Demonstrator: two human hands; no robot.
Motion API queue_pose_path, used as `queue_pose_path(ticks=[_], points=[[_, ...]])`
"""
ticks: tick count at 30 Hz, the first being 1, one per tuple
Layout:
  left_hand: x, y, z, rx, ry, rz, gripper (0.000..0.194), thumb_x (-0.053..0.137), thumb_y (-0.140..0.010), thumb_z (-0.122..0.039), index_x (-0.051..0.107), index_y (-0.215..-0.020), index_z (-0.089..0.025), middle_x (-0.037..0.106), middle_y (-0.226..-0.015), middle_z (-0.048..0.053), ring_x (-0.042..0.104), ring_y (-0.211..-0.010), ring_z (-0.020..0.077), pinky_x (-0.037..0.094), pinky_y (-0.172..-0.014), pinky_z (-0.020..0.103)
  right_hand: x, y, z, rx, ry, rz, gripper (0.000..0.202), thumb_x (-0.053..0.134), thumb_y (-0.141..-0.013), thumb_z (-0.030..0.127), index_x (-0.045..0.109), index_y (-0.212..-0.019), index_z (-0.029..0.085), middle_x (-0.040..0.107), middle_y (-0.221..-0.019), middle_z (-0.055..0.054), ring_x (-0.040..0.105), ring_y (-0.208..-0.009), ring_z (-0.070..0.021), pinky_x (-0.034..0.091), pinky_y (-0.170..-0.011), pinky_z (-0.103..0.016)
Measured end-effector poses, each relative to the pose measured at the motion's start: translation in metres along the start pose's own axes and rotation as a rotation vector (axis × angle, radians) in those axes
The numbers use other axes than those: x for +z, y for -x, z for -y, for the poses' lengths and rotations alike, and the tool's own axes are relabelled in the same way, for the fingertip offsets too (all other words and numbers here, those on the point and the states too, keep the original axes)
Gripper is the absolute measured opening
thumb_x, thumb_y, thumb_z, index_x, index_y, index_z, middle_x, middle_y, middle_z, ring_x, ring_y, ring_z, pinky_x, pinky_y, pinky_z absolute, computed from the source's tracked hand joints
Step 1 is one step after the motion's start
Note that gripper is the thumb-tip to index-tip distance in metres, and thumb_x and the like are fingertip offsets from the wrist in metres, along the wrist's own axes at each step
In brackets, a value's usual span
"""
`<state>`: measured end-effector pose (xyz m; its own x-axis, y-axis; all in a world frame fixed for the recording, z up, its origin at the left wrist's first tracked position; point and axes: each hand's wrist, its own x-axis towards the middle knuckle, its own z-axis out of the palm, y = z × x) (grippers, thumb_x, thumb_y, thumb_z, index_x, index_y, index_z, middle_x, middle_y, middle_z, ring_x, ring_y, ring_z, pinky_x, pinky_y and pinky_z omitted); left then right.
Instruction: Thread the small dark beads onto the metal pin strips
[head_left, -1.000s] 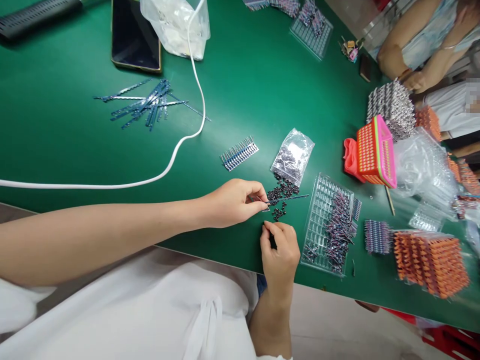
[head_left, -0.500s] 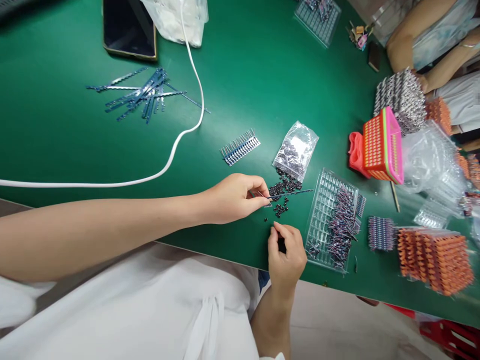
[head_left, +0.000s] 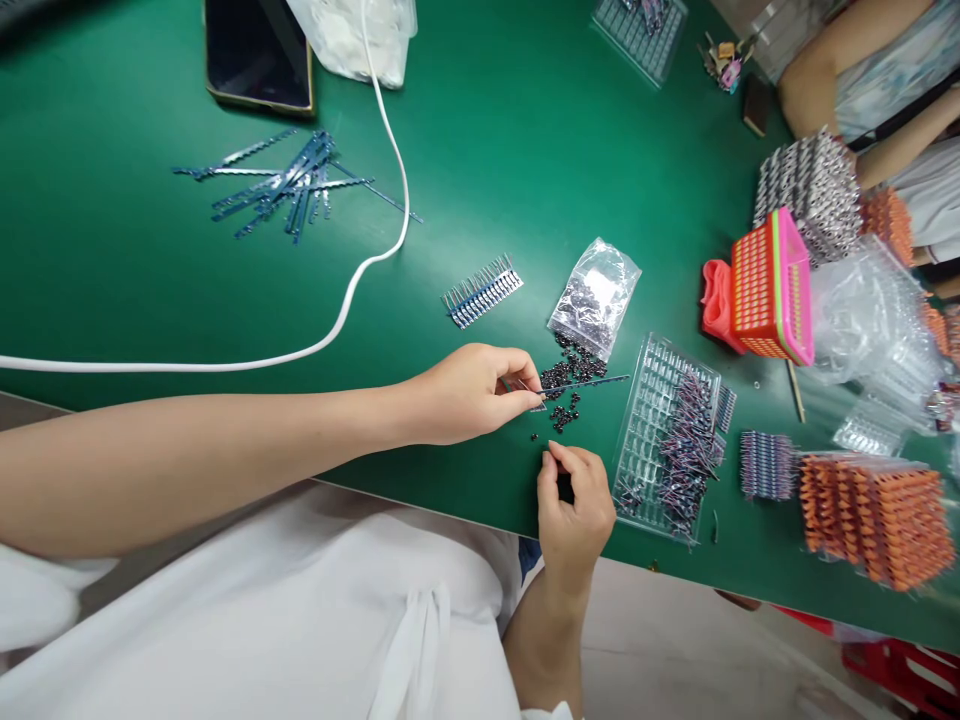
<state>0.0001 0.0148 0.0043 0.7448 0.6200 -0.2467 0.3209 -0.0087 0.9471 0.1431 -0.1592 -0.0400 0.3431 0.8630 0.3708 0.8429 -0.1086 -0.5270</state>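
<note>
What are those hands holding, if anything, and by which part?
The left hand pinches a thin dark strip by one end; whether the right hand holds anything cannot be told.

- Table (head_left: pixel 480 160): smooth green surface with a soft sheen
- Beads (head_left: pixel 574 365): dark, smooth and glossy
- Thin strip (head_left: pixel 600 381): dark blue, metal-looking
- Loose strips (head_left: pixel 300 180): shiny, metal-looking, with wavy edges
- Bag (head_left: pixel 598 290): clear, crinkled, glossy plastic
- Tray (head_left: pixel 642 430): clear, shiny moulded plastic
- Phone (head_left: pixel 259 55): smooth, glossy dark screen
- Cable (head_left: pixel 363 268): smooth white plastic-looking cover
- Basket (head_left: pixel 756 285): plastic, pierced with holes
- Shirt (head_left: pixel 322 610): matt white cloth, softly creased
</note>
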Motion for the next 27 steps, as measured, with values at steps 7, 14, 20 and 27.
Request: queue_pose_path(ticks=[7, 14, 20, 27], points=[[0.0, -0.001, 0.001, 0.01, 0.002, -0.008, 0.017, 0.062, -0.087, -0.03, 0.07, -0.09, -0.016, 0.075, -0.088, 0.004, 0.069, -0.081, 0.0178, 0.048, -0.071, 0.028, 0.002, 0.0, 0.004, -0.131, 0.052, -0.002, 0.031, 0.064, -0.087, 0.006, 0.067, -0.114, 0.021, 0.066, -0.093, -0.005, 0.062, -0.084, -0.015, 0.055, -0.073, -0.03], [0.0, 0.0, 0.003, 0.032, 0.0, -0.008, 0.016, 0.062, -0.087, -0.03, 0.07, -0.09, -0.016, 0.075, -0.087, 0.003, 0.068, -0.08, 0.0174, 0.048, -0.071, 0.027, 0.002, -0.004, 0.007, -0.242, 0.198, 0.074, 0.034, 0.066, -0.087, 0.008, 0.065, -0.12, 0.017, 0.067, -0.094, -0.008, 0.058, -0.082, -0.0172, 0.053, -0.073, -0.033], [0.001, -0.001, 0.004, 0.054, -0.014, -0.009, 0.016, 0.062, -0.087, -0.029, 0.07, -0.09, -0.016, 0.075, -0.087, 0.003, 0.068, -0.08, 0.0173, 0.048, -0.071, 0.027, -0.003, -0.012, 0.006, -0.204, 0.183, 0.179, 0.024, 0.059, -0.093, 0.013, 0.066, -0.115, 0.018, 0.067, -0.095, -0.007, 0.061, -0.088, -0.0171, 0.053, -0.077, -0.032], [0.001, 0.001, 0.003, 0.053, -0.001, 0.008, 0.017, 0.062, -0.087, -0.032, 0.069, -0.089, -0.017, 0.075, -0.087, 0.004, 0.069, -0.081, 0.0179, 0.048, -0.071, 0.027, 0.002, -0.025, 0.005, -0.109, 0.157, 0.225, 0.014, 0.054, -0.095, 0.018, 0.068, -0.095, 0.018, 0.066, -0.088, -0.005, 0.06, -0.082, -0.015, 0.051, -0.076, -0.03]])
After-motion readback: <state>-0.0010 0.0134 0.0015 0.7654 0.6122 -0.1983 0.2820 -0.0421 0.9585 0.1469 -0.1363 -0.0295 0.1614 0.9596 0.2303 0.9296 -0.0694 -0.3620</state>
